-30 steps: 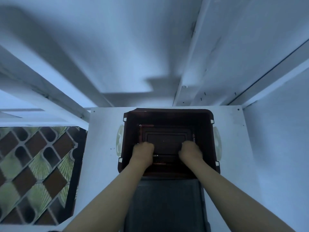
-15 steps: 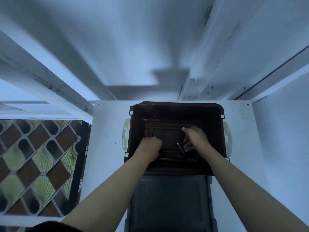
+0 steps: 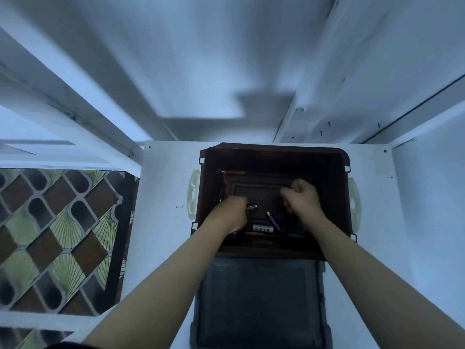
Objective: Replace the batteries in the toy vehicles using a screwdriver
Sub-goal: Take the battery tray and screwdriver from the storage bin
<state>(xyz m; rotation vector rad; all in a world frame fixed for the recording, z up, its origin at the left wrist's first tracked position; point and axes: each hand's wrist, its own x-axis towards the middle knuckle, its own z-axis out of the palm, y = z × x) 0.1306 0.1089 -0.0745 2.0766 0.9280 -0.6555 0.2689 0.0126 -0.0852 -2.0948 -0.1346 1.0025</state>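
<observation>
Head view: both hands reach into the dark bin (image 3: 276, 159), likely to gather supplies, left hand (image 3: 230, 216) at 9 o'clock curled round 1 battery (image 3: 251, 206), right hand (image 3: 303, 197) at 3 o'clock fisted, its contents hidden, screwdriver (image 3: 273, 221) and a 2nd battery (image 3: 263, 228) lying at 6 o'clock.

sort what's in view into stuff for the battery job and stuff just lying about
For the job: left hand gripping a battery; loose battery; blue-and-yellow tool, maybe the screwdriver; right hand, fisted; dark bin holding them.
Lying about: grey tray; patterned mat; white table.
</observation>
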